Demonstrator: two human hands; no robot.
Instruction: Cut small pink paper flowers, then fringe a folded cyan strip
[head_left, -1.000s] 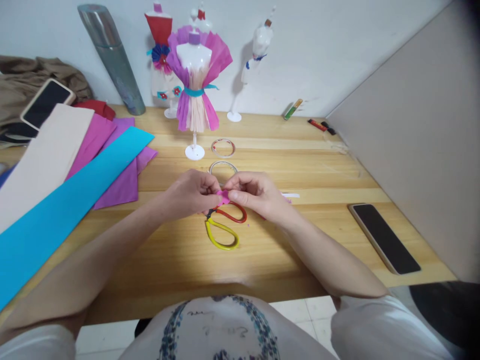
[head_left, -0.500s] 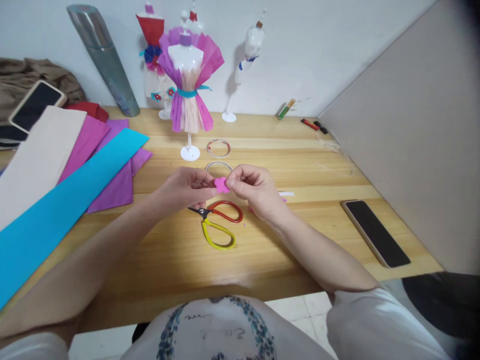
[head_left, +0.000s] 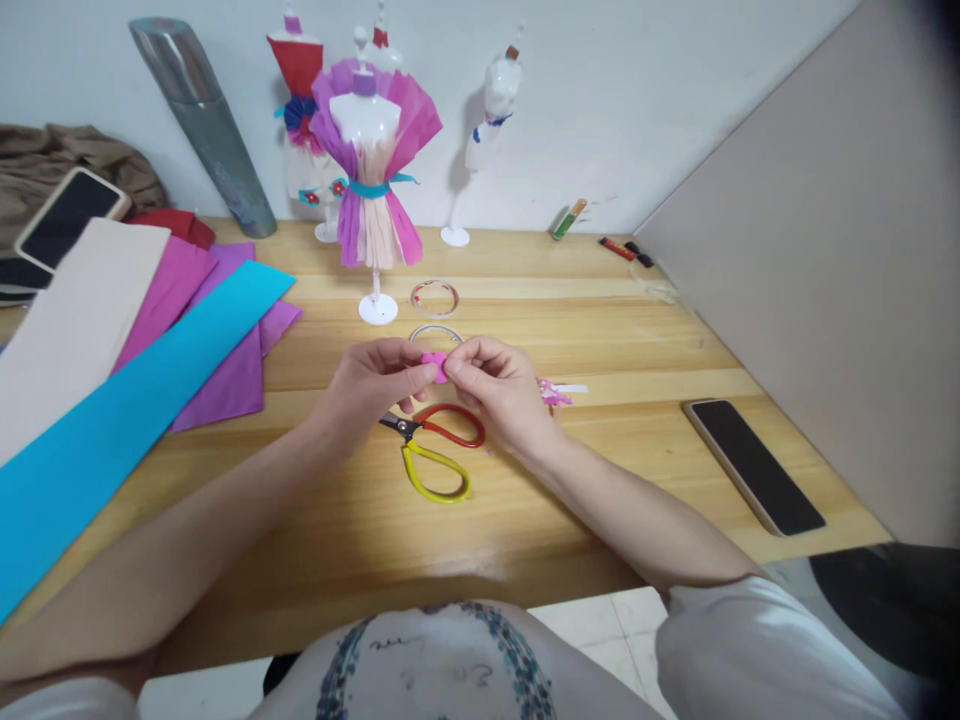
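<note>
Between my two hands is a small pink paper flower (head_left: 435,367), pinched from both sides above the table. My left hand (head_left: 380,378) grips its left edge between thumb and fingers. On the other edge, the thumb and forefinger of my right hand (head_left: 499,385) are closed, covering part of the petals. Scissors (head_left: 441,425) with one red and one yellow handle lie just below the hands, their blades partly hidden by my left hand. Pink paper scraps (head_left: 553,391) lie beside my right hand. A roll of tape (head_left: 436,334) is partly covered behind the fingers.
A mini dress form (head_left: 369,180) in a purple and pink paper dress stands behind the hands, with other forms by the wall. Another tape ring (head_left: 435,298) lies before it. Crepe paper sheets (head_left: 150,350) and a bottle (head_left: 217,150) are left; a phone (head_left: 754,467) lies right.
My fingers have shifted on the pink flower, and less of its petal outline shows. My right hand has moved slightly left, and more of the pink scraps is visible beside it.
</note>
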